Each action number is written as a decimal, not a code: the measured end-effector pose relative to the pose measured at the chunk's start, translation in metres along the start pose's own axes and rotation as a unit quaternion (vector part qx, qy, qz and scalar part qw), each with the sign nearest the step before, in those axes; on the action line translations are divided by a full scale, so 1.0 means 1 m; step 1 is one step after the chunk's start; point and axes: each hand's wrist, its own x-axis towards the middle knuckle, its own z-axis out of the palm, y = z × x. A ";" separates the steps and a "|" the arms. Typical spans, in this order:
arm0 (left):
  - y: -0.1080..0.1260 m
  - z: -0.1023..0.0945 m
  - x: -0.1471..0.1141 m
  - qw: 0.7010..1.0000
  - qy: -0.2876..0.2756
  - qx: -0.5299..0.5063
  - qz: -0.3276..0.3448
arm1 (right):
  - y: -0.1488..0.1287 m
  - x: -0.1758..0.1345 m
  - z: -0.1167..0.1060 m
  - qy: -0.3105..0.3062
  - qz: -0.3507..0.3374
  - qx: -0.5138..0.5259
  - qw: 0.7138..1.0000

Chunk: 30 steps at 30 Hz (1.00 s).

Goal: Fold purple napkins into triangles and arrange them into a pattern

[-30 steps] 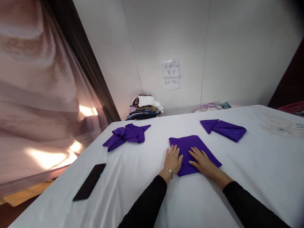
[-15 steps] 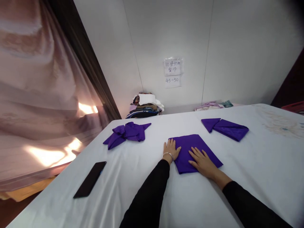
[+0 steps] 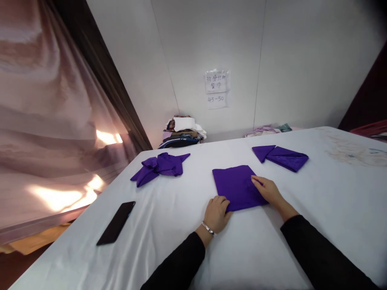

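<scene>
A folded purple cloth napkin (image 3: 232,187) lies on the white-covered table in front of me. My left hand (image 3: 217,212), with a bracelet at the wrist, is closed on its near left corner, and some of its fingertips are hidden. At the right side of the same napkin, my right hand (image 3: 267,191) has thumb and fingers pressed together on the cloth near the edge. Farther left lies a purple napkin twisted into a knotted shape (image 3: 161,167). Toward the back right is another purple napkin folded into a flat, pointed form (image 3: 280,157).
A black phone (image 3: 116,223) rests on the white tablecloth (image 3: 169,225) at left. Behind the table are a stack of folded clothes (image 3: 181,133) and more fabric (image 3: 263,130). Handwritten paper signs (image 3: 217,88) hang on the wall. A pink curtain (image 3: 45,121) hangs at left.
Both hands were lying flat on the napkin; now they are closed at its left and right sides. The left hand moved nearer to me. The napkin's slanted right side has been drawn in.
</scene>
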 end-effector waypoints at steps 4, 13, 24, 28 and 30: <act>-0.004 0.000 0.002 0.999 -0.016 0.043 0.018 | 0.008 -0.003 -0.023 0.084 0.072 0.022 0.994; -0.013 0.003 0.006 0.997 -0.028 0.079 -0.007 | 0.008 -0.030 -0.034 0.110 0.127 0.125 0.978; -0.129 -0.057 -0.052 0.958 0.059 0.099 -0.263 | -0.011 -0.063 -0.013 -0.013 0.097 0.080 0.992; -0.122 -0.058 -0.071 0.944 0.107 0.028 -0.310 | -0.036 -0.059 0.001 -0.059 0.045 0.068 0.995; -0.116 -0.056 -0.077 0.938 0.125 -0.001 -0.324 | -0.049 -0.053 0.010 -0.084 0.011 0.058 0.995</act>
